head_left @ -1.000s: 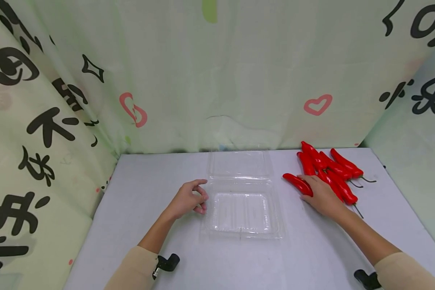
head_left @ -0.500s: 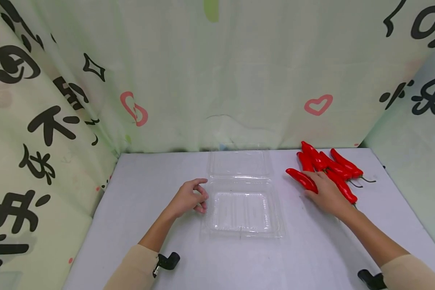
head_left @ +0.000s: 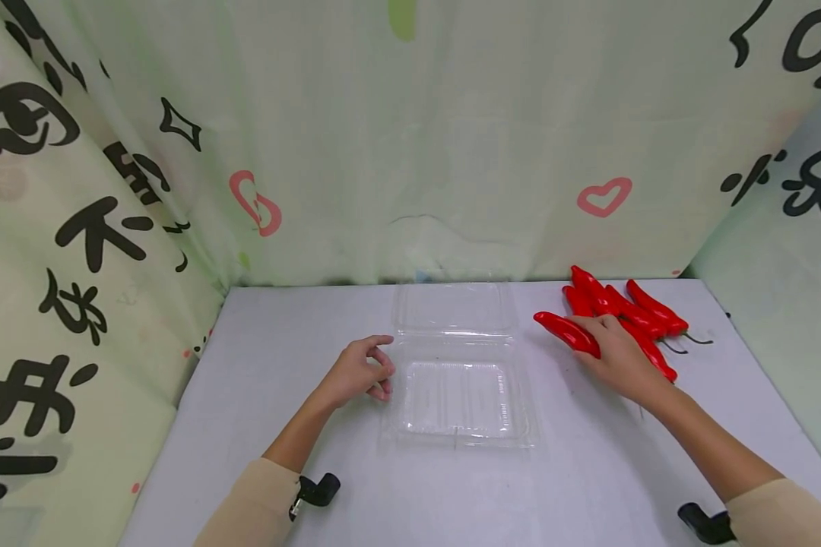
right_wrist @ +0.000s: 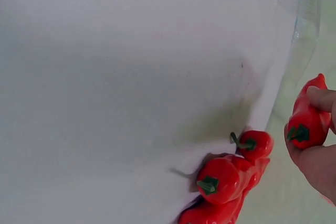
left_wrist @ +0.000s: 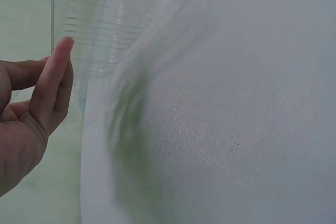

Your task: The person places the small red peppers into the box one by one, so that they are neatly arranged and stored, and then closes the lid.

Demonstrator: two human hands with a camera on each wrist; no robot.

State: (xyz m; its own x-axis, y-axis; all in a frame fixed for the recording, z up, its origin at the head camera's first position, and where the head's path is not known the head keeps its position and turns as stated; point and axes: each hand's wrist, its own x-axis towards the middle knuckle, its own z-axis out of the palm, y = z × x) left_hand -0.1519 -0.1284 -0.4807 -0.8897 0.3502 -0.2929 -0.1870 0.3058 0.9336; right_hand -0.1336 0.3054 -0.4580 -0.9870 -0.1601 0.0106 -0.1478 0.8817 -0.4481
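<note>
A red chili pepper [head_left: 564,333] with a green stem is held between the thumb and fingers of my right hand [head_left: 619,361]. In the right wrist view this pepper [right_wrist: 307,116] shows its stem end and sits apart from the pile. Several more red chili peppers [head_left: 646,315] lie heaped beside and behind that hand, partly hidden by it. A clear plastic clamshell box [head_left: 454,403] stands with its lid raised back, in the middle. My left hand [head_left: 359,372] rests at the box's left side, fingers loosely bent, fingertips right at the rim in the left wrist view.
Under everything is a white-covered table [head_left: 287,342]. A pale green printed curtain [head_left: 451,152] hangs along its back and both sides. Beige sleeves [head_left: 253,501] and black wrist mounts [head_left: 318,490] are on both arms.
My right hand has drawn the chili pepper off the heap, first to the right, then lifting it slightly and back left. My left hand and the box have not moved.
</note>
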